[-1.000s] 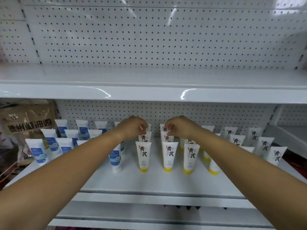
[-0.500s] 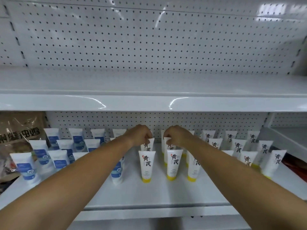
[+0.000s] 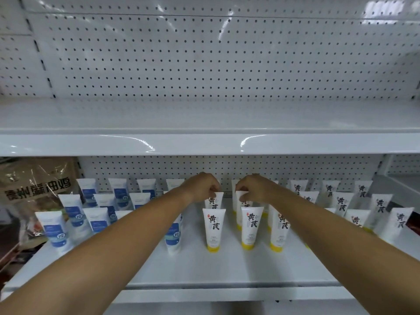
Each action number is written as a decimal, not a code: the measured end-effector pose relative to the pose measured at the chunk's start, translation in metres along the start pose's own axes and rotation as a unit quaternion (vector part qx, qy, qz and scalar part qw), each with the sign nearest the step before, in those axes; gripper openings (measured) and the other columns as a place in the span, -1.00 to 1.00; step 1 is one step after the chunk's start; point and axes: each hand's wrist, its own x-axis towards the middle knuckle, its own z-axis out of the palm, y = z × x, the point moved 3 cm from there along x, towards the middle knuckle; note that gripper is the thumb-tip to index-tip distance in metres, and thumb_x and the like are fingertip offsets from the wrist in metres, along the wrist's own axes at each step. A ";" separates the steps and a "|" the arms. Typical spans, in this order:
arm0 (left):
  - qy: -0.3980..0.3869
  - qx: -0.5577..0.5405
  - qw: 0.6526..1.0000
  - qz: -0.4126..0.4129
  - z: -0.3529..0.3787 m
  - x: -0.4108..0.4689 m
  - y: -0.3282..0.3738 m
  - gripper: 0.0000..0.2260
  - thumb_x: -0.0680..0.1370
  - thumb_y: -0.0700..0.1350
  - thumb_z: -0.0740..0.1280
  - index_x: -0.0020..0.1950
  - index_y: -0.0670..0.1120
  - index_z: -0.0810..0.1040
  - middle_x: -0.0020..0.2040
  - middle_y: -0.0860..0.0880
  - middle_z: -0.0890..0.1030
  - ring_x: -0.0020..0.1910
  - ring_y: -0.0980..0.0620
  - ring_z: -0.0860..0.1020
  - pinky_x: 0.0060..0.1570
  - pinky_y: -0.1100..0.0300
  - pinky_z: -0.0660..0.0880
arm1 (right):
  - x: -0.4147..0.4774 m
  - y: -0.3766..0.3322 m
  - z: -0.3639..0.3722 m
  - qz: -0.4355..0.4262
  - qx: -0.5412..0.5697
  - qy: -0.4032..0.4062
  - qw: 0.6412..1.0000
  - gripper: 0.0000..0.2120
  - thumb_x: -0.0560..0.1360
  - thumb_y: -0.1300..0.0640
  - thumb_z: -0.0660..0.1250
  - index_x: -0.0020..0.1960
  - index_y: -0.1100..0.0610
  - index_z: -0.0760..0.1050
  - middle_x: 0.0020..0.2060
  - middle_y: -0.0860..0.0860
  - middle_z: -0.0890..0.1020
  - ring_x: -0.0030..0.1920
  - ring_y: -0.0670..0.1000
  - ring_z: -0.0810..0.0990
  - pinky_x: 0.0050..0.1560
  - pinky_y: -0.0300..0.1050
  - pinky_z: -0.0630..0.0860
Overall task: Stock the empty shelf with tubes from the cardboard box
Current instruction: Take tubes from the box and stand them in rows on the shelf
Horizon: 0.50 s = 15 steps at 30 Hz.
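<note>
On the lower white shelf (image 3: 227, 269) stand several white tubes with yellow caps and black characters, cap down. My left hand (image 3: 202, 186) pinches the top edge of a second-row yellow-capped tube (image 3: 214, 201). Beside it, my right hand (image 3: 254, 188) pinches the top of the neighbouring second-row tube (image 3: 244, 204). In front of these stand three front-row tubes (image 3: 250, 226). Several white tubes with blue labels (image 3: 54, 230) fill the shelf's left part. The cardboard box is out of view.
The upper white shelf (image 3: 204, 144) is bare, with pegboard (image 3: 204, 64) behind it. A brown printed bag (image 3: 34, 185) sits at the far left of the lower shelf. More yellow-capped tubes (image 3: 381, 208) stand to the right.
The camera view has tilted up a little, so the shelves sit lower in frame. Both hands stay at the tops of the second-row tubes, hardly moved.
</note>
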 end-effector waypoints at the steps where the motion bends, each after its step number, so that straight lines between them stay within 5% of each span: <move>1: 0.012 -0.015 1.000 -0.001 -0.007 -0.003 0.000 -0.74 0.52 -0.23 0.44 0.20 -0.11 0.66 0.17 -0.06 0.67 0.12 0.01 0.62 0.22 0.09 0.53 | -0.001 -0.002 -0.005 0.000 0.005 0.005 1.000 -0.69 0.40 0.03 0.49 0.13 0.05 0.63 0.06 -0.03 0.65 0.06 -0.01 0.60 0.14 -0.02 0.54; 15: 0.050 0.017 0.996 -0.077 -0.098 -0.127 -0.111 -0.79 0.57 -0.16 0.39 0.19 -0.02 0.67 0.13 0.07 0.67 0.05 0.16 0.61 0.18 0.27 0.50 | 0.028 -0.145 -0.013 -0.114 0.144 0.049 0.982 -0.73 0.50 0.11 0.43 0.19 0.08 0.61 0.09 -0.01 0.67 0.08 -0.07 0.61 0.23 -0.14 0.52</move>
